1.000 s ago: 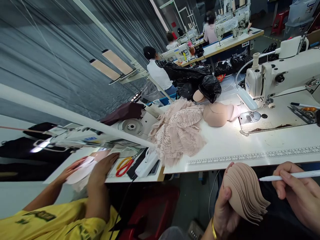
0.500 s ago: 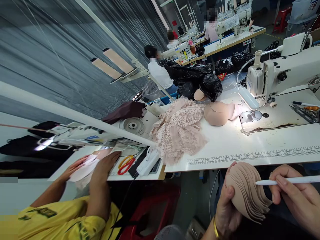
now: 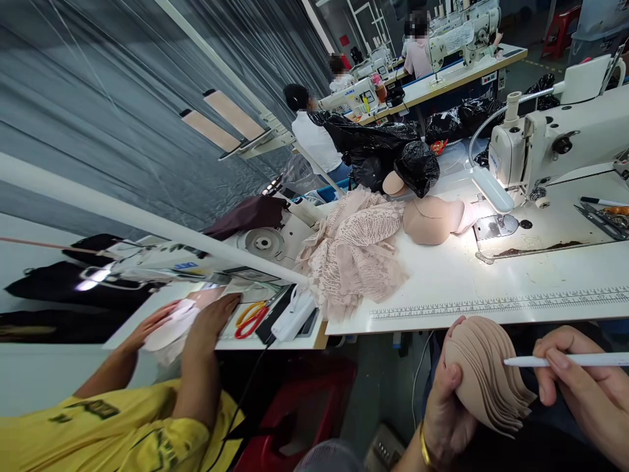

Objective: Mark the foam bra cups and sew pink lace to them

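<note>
Fingers of the right hand (image 3: 580, 383) pinch a white pen (image 3: 572, 360), tip perhaps touching stacked beige pieces (image 3: 484, 373); the left hand (image 3: 445, 406) clamps these by the table's (image 3: 457, 272) front edge; lace (image 3: 356, 249) lies near its left corner.

A sewing workshop. One sewing machine (image 3: 580, 131) stands at two o'clock, other machines (image 3: 480, 36) at one, thread cones (image 3: 234, 115) at eleven.

Your slim white pen (image 3: 580, 360): rear end cut off at right. Your left hand (image 3: 442, 410): partly hidden behind stacked, curved beige pieces (image 3: 484, 373).
</note>
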Action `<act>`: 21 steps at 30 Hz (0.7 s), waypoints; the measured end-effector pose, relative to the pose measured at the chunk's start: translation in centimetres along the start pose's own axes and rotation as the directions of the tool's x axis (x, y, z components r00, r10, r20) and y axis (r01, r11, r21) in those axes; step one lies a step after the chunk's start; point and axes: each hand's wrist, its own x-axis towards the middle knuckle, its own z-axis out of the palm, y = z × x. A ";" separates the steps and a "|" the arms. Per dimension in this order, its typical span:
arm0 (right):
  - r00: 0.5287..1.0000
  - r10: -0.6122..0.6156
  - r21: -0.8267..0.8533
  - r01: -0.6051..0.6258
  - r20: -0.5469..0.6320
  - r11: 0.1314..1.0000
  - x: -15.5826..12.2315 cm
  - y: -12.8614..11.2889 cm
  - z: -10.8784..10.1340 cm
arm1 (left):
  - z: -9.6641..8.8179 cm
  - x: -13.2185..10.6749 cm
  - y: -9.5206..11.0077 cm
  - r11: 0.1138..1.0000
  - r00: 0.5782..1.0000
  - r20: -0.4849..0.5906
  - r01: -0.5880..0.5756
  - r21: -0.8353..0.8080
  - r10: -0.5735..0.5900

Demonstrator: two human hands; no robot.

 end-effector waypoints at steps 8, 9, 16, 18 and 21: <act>0.998 0.046 -0.004 -0.046 -0.041 0.999 -0.4 -0.9 0.9 | -0.4 -0.1 -0.1 1.000 1.000 -0.016 0.000 -0.014 0.000; 0.996 0.075 0.008 -0.074 -0.058 0.997 -0.4 -1.4 1.2 | -0.4 -0.1 -0.2 1.000 1.000 -0.016 0.001 -0.015 -0.001; 0.996 0.091 0.132 -0.092 0.010 0.987 0.3 -0.3 0.4 | -0.1 -0.1 0.0 1.000 1.000 -0.002 0.022 0.008 -0.021; 0.999 0.053 0.142 -0.052 0.000 0.988 0.7 0.3 -0.1 | 0.2 -0.2 0.0 1.000 1.000 0.014 0.021 0.014 -0.021; 0.995 0.068 0.096 -0.061 -0.069 0.993 1.0 -0.2 0.1 | 0.5 -0.3 0.0 1.000 0.999 0.026 0.023 0.018 -0.023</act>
